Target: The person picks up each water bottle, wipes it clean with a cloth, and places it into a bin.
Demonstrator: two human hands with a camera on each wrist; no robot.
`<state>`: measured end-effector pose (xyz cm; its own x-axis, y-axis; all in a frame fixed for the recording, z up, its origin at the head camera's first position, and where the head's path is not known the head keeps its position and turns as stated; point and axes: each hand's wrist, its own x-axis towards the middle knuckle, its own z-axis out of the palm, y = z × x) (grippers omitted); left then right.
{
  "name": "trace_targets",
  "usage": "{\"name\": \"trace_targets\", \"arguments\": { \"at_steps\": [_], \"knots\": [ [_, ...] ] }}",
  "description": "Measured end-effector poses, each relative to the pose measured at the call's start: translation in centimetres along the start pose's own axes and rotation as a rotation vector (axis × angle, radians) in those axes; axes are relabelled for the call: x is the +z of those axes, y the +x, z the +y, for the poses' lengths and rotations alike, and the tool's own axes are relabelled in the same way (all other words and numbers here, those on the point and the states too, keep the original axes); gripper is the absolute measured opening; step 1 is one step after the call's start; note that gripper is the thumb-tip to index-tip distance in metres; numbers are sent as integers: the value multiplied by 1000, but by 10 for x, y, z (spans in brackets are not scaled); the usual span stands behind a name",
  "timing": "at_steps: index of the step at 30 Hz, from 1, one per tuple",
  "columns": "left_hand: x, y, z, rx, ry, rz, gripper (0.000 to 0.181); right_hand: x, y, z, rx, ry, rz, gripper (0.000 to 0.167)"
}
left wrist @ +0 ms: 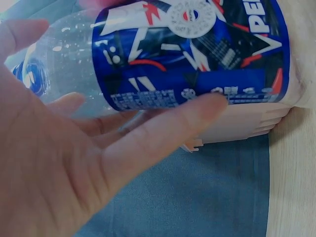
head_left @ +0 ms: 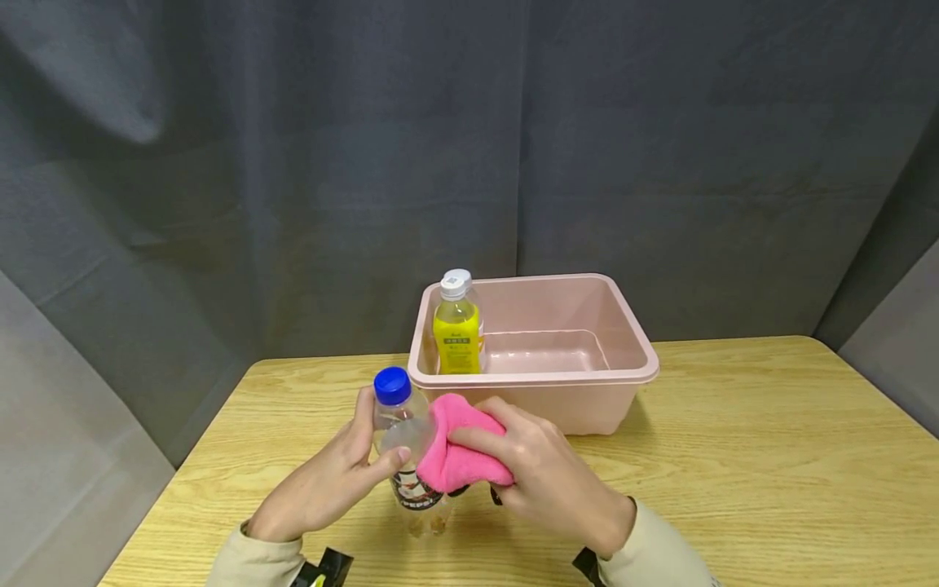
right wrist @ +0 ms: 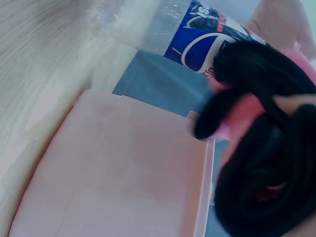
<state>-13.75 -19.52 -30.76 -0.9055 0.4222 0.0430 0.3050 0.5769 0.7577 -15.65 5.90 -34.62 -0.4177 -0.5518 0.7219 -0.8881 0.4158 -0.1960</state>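
Observation:
A clear Pepsi bottle (head_left: pixel 415 492) with a blue cap and a blue, black and white label leans in my left hand (head_left: pixel 323 481). The thumb lies along its near side and the fingers reach round the far side, as the left wrist view (left wrist: pixel 74 168) also shows. My right hand (head_left: pixel 546 469) grips a bunched cloth (head_left: pixel 469 444), pink on one face. In the right wrist view the cloth (right wrist: pixel 256 182) also shows black parts. It presses against the right side of the bottle, covering part of it.
Behind my hands a pink plastic bin (head_left: pixel 543 379) stands on the wooden table (head_left: pixel 770 456). At its left end are a bottle with a yellow label (head_left: pixel 458 338) and another white-capped bottle (head_left: pixel 469 285), mostly hidden. A dark grey curtain (head_left: pixel 381 179) hangs behind the table.

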Motion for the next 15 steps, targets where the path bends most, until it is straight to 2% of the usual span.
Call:
{"name": "trace_targets", "arguments": {
  "at_steps": [3,6,15],
  "knots": [
    [1,0,0,14,5,1,70,-2,2,-1,-17,48,124,58],
    [1,0,0,24,3,-2,69,-3,3,-2,-23,59,185,53],
    [0,0,-1,34,8,6,68,-3,5,-3,-32,42,196,56]
  ]
}}
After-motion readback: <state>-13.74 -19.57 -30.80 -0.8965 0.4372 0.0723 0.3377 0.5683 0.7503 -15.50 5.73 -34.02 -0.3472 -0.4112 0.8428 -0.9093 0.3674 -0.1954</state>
